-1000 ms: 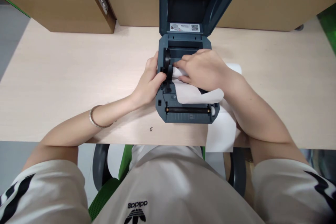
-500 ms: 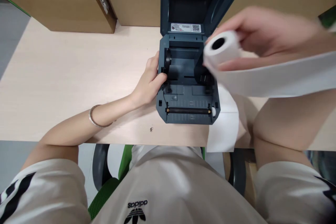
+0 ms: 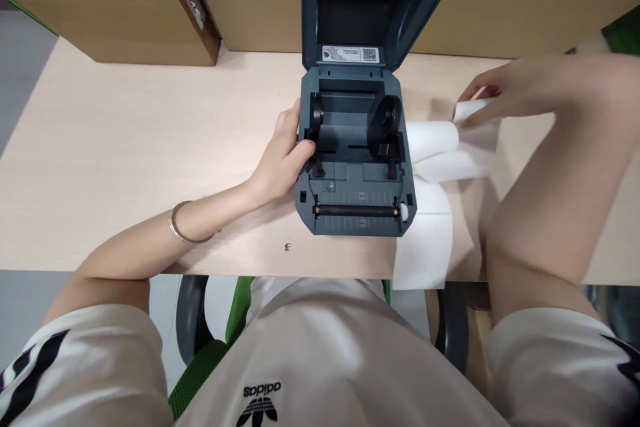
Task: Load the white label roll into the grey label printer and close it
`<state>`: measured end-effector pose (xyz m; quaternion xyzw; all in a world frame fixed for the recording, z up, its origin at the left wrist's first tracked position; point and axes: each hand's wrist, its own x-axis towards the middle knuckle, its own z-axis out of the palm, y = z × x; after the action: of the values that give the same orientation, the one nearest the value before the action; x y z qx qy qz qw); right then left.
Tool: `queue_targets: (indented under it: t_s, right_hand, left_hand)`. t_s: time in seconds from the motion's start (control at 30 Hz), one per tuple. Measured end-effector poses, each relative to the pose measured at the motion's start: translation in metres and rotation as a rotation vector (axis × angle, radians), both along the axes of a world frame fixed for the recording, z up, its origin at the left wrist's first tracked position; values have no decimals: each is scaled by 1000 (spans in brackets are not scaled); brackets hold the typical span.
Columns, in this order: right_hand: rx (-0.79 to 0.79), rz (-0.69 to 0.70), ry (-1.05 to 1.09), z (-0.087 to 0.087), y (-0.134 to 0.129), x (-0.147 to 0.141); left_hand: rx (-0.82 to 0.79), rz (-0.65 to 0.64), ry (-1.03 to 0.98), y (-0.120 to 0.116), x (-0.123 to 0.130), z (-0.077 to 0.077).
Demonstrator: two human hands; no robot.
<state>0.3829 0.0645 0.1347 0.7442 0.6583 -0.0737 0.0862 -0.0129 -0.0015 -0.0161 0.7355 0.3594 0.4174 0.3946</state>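
Note:
An open dark blue-grey label printer (image 3: 357,177) stands near the front edge of the desk, its lid (image 3: 360,7) raised. Inside are black roll holders on both sides, with nothing between them, and a black roller (image 3: 357,211) at the front. My left hand (image 3: 285,163) grips the printer's left side, thumb over the rim. To the right of the printer, my right hand (image 3: 505,97) has thumb and fingers closed on white paper (image 3: 473,109); whether this part is the roll itself is unclear. A rounded, roll-like length of white paper (image 3: 433,140) lies beside the printer.
A white paper strip (image 3: 425,233) hangs over the desk's (image 3: 125,160) front edge. Cardboard boxes (image 3: 130,7) stand along the back, behind the raised lid. A chair armrest (image 3: 193,320) is below the desk edge.
My right hand has moved right and down from above the printer, taking the white paper roll away from it. The paper now lies lower beside the printer. My left hand keeps its grip.

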Motion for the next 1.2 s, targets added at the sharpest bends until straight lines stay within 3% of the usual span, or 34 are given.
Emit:
queue_targets:
  t_s: [0.07,0.13,0.37,0.53,0.7,0.8,0.97,1.07,1.2]
  right_hand:
    - [-189,-33,-12,-4,4,-16]
    - [-273,-10,-2,-8,6,-27]
    - [-421,68,45,-18,4,-29]
    - [-451,107,128,-15,4,-18]
    - [-243,23,95,10,-14,-19]
    - [-190,101,158,21,-26,-30]
    - [-422,306,307,10,-25,-42]
    - [-477,385,275,1,-21,-33]
    - [-478,386,263,-6,-21,-22]
  left_hand:
    - [2,0,7,0,0,0]
    - [3,15,15,0,0,1]
    - [48,3,32,2,-1,-1]
    - [100,6,74,4,-1,-3]
    - [125,1,78,4,-3,-4]
    - [133,-14,64,5,-3,-6]
    - [134,-23,64,5,-3,-7]
    - [135,-25,84,4,-3,-5]
    - [135,-27,80,3,-1,-2]
